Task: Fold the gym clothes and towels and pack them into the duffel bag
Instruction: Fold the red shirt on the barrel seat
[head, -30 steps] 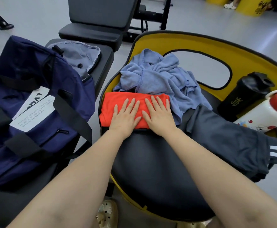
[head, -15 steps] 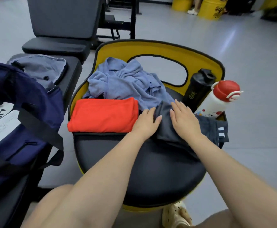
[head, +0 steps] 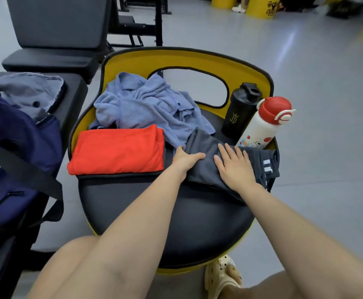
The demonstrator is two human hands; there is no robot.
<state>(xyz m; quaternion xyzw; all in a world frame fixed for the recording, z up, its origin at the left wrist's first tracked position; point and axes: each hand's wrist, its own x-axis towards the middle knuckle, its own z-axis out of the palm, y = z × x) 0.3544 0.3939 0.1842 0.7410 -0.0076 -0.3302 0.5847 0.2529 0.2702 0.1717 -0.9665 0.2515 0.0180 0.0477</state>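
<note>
Dark shorts under both hands' grip, right hand flat.

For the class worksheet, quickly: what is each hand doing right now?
Left hand: grip closing on the dark grey shorts.
Right hand: open, flat on the shorts.

My left hand and right hand are bare, without rings, watch or gloves, both forearms unsleeved to the frame edge, my knees uncovered below, and on one foot a cream perforated clog with a tan charm on its upper.
</note>
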